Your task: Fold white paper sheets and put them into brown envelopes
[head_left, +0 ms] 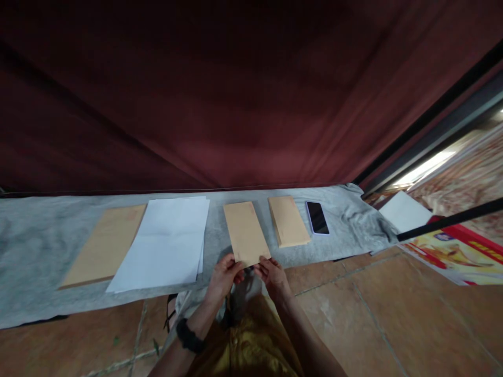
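Envelope (247, 230), brown and oblong (faint reddish print near two corners).

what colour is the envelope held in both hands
The envelope is light brown, with faint reddish print near two corners; the head view shows it.

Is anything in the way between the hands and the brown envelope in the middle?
Nothing that I can see: the left hand and right hand both hold the near edge of the envelope. Grey cloth shows between it and the brown stack.
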`<state>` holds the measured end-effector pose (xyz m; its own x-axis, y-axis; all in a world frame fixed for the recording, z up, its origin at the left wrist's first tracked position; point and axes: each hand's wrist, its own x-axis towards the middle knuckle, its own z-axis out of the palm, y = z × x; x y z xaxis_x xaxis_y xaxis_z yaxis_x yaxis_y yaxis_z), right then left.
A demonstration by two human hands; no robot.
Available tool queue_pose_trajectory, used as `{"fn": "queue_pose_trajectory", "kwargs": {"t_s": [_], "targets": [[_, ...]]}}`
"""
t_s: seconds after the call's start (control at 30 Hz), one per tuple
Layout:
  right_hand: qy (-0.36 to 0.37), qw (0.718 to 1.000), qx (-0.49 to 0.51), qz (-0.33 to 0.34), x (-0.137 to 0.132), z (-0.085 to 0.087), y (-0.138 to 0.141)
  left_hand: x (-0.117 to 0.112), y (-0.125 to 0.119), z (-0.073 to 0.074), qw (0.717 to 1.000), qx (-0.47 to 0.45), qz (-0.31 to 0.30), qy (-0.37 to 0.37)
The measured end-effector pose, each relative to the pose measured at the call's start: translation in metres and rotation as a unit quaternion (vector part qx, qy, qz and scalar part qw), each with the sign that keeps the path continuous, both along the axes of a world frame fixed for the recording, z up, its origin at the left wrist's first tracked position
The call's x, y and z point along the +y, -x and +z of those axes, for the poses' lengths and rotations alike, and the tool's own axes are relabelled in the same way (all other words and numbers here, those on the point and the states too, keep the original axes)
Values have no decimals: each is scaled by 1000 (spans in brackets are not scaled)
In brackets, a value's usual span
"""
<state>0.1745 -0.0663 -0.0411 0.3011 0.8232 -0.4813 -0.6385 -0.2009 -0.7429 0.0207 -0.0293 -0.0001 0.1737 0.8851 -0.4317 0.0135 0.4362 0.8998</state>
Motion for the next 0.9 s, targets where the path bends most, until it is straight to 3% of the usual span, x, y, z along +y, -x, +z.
{"fn": "queue_pose_trajectory", "kwargs": {"t_s": [0.2, 0.37, 0.6, 0.9], "targets": [[42, 996, 77, -25, 2, 18, -4, 6, -13, 12, 999, 3, -21, -25], [-14, 998, 17, -60, 8, 34, -18, 15, -35, 18, 997, -1, -48, -61], [-40, 996, -25, -81, 22, 51, -66, 32, -86, 23, 994, -51, -59, -74], [-12, 991, -72, -109, 29, 42, -109, 50, -135, 8, 994, -36, -69, -70]]}}
